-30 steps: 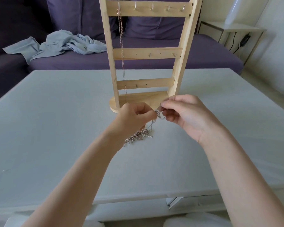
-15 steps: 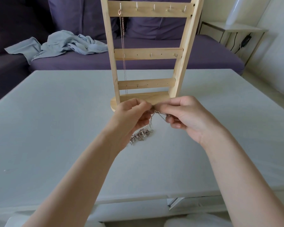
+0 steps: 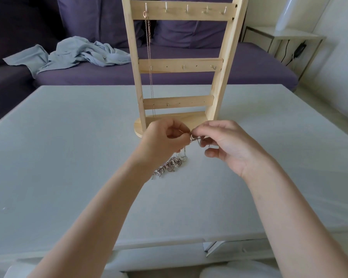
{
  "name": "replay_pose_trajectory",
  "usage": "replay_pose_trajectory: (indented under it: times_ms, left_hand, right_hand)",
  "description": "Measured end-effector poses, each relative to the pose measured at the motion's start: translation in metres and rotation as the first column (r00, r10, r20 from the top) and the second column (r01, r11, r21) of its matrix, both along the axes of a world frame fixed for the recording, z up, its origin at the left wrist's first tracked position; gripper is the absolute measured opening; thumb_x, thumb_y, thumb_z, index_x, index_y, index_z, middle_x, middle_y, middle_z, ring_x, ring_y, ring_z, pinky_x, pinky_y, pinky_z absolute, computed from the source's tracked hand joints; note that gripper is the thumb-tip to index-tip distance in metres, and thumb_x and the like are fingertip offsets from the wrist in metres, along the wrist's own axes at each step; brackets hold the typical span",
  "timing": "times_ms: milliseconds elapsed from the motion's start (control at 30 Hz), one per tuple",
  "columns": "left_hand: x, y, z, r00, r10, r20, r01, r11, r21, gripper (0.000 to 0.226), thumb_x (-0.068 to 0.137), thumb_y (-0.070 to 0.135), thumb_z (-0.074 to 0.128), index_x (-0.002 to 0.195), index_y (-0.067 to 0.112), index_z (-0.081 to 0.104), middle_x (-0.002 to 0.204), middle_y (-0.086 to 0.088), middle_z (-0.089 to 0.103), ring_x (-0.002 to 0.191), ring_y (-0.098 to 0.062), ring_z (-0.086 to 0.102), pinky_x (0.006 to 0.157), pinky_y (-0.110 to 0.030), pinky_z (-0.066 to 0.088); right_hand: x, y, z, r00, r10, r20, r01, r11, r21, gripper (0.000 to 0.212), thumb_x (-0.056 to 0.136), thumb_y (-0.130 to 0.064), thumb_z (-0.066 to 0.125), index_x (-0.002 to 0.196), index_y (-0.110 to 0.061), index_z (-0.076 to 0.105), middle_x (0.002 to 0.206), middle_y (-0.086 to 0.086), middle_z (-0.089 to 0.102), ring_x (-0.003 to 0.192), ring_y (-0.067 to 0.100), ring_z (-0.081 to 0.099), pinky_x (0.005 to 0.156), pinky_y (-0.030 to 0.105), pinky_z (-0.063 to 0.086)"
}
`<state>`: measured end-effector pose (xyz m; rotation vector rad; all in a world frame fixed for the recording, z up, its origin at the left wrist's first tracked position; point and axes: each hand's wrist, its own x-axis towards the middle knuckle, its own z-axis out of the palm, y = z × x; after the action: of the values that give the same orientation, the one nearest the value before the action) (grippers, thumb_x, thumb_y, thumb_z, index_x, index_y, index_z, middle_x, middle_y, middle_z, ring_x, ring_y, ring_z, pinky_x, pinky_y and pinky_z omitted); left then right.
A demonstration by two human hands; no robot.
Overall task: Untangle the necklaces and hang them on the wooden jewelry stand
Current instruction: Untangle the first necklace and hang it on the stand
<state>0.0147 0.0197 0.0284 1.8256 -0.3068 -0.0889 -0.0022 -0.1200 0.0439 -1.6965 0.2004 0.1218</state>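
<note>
In the head view, the left hand (image 3: 165, 140) and right hand (image 3: 227, 143) are pinching a knotted, fine silver chain tangle (image 3: 170, 165), its beaded bulk trailing onto the matte grey table (image 3: 68, 157), partly hidden, before the pale wooden ladder-shaped jewelry stand (image 3: 181, 65)

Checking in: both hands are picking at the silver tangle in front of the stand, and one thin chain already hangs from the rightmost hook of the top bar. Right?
Not quite. In the head view the thin chain hangs from the leftmost hook of the stand's top bar, not the rightmost. The rest holds: the left hand and right hand both pinch the silver tangle in front of the stand.
</note>
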Motion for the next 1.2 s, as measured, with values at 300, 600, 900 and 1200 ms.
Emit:
replay_pose_trajectory:
  times_ms: [300,600,900,1200]
  left_hand:
    - [-0.003,0.004,0.003,0.983,0.031,-0.181,-0.033,0.999,-0.011,0.015,0.087,0.014,0.06,0.073,0.018,0.062,0.059,0.012,0.065,0.052,0.004,0.056,0.049,-0.009,0.04]
    - [-0.001,0.005,0.006,0.891,-0.094,-0.445,-0.082,0.929,-0.361,0.014,0.088,0.014,0.053,0.075,0.014,0.059,0.065,0.005,0.056,0.054,-0.007,0.05,0.05,-0.017,0.04]
    - [-0.002,0.002,0.009,0.829,-0.247,-0.502,-0.031,0.875,-0.482,0.018,0.086,0.014,0.049,0.069,0.013,0.055,0.065,0.002,0.055,0.054,-0.009,0.048,0.049,-0.017,0.04]
    - [-0.003,-0.005,0.001,0.923,0.088,-0.373,-0.164,0.971,-0.175,0.016,0.088,0.019,0.053,0.072,0.017,0.055,0.062,0.005,0.052,0.053,-0.009,0.045,0.057,-0.02,0.04]
  right_hand:
    - [-0.001,0.004,0.004,0.999,-0.011,0.033,0.007,0.992,0.127,0.02,0.084,-0.006,0.059,0.064,-0.009,0.059,0.065,0.001,0.06,0.056,0.009,0.055,0.042,0.017,0.037]
    - [-0.001,0.003,0.006,1.0,0.013,0.014,-0.016,0.976,0.217,0.019,0.087,-0.008,0.057,0.068,-0.01,0.058,0.06,0.001,0.058,0.046,0.01,0.043,0.037,0.017,0.028]
    - [-0.001,0.002,0.005,0.999,-0.04,0.03,0.032,0.972,0.231,0.016,0.088,-0.009,0.058,0.072,-0.007,0.061,0.059,-0.001,0.062,0.047,0.007,0.051,0.041,0.016,0.035]
    - [-0.001,0.004,0.004,0.997,0.038,0.061,-0.054,0.955,0.292,0.023,0.089,-0.008,0.057,0.066,-0.01,0.054,0.056,0.0,0.053,0.043,0.009,0.042,0.037,0.017,0.027]
